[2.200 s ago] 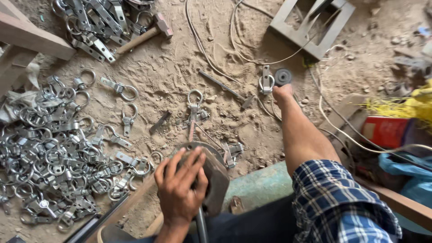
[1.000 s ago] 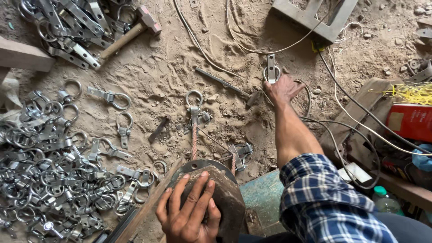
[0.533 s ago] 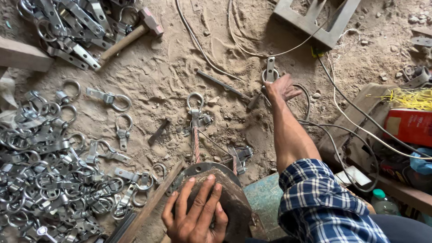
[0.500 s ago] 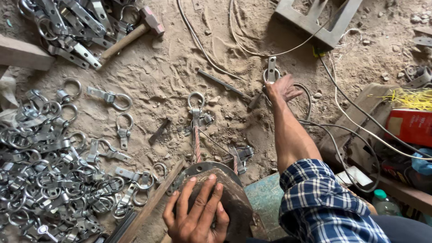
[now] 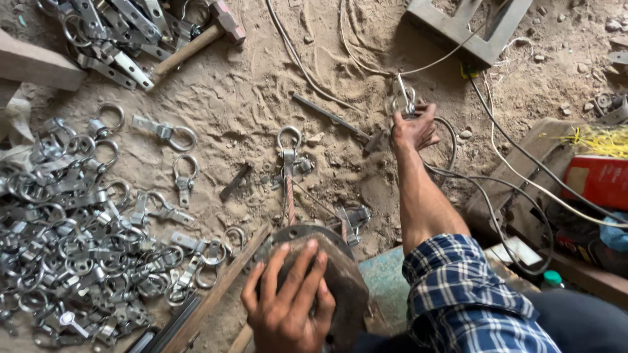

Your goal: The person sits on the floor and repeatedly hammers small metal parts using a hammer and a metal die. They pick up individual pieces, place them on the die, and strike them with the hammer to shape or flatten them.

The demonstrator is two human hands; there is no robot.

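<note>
My left hand (image 5: 288,306) lies flat with spread fingers on a rounded dark metal block (image 5: 324,274) at the bottom centre. My right hand (image 5: 413,129), arm stretched out in a blue checked sleeve, closes on a silver ring-and-strap metal fitting (image 5: 402,98) on the sandy ground. Another ring fitting (image 5: 289,149) lies upright in the sand just beyond the block, with a reddish rod under it.
A big heap of the same silver fittings (image 5: 72,229) covers the left. A hammer (image 5: 196,40) and more metal straps lie top left. Cables (image 5: 484,170) trail across the right, near a red box (image 5: 598,180) and a grey metal frame (image 5: 468,26).
My right hand has reached further out and closed on the ring fitting. My left hand has stayed on the dark block. The view has shifted slightly.
</note>
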